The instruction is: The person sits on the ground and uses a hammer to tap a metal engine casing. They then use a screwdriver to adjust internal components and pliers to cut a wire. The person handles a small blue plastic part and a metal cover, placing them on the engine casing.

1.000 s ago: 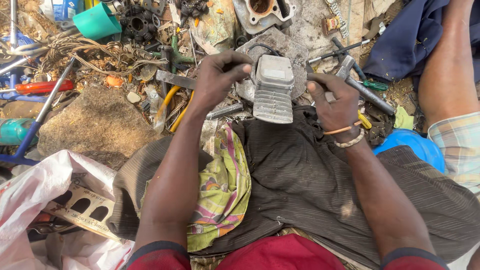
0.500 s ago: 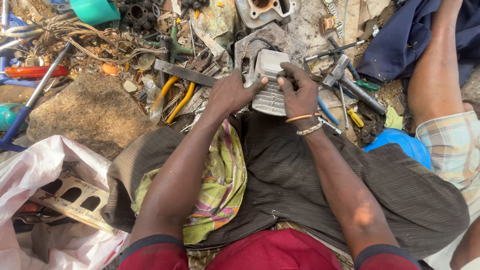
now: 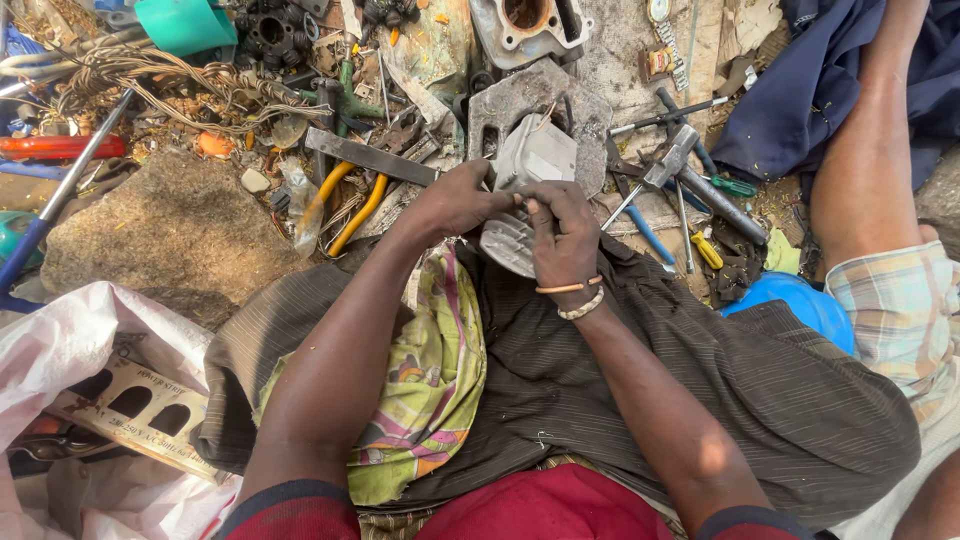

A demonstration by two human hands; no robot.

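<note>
Green patterned cloth [image 3: 425,400] lying over the lap, left hand [image 3: 455,205] and right hand [image 3: 562,235] both closing around a grey finned engine cylinder [image 3: 525,185] just above the knees, hammer [image 3: 690,170] and yellow-handled pliers [image 3: 345,195] lying beyond, second cylinder block [image 3: 528,28] sitting farthest.

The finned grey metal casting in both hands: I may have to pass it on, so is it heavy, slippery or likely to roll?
The finned casting looks like solid cast metal, so probably heavy for its size and stiff. Its ribs should give grip; the left hand and right hand both clasp it. Its blocky shape seems unlikely to roll.
</note>
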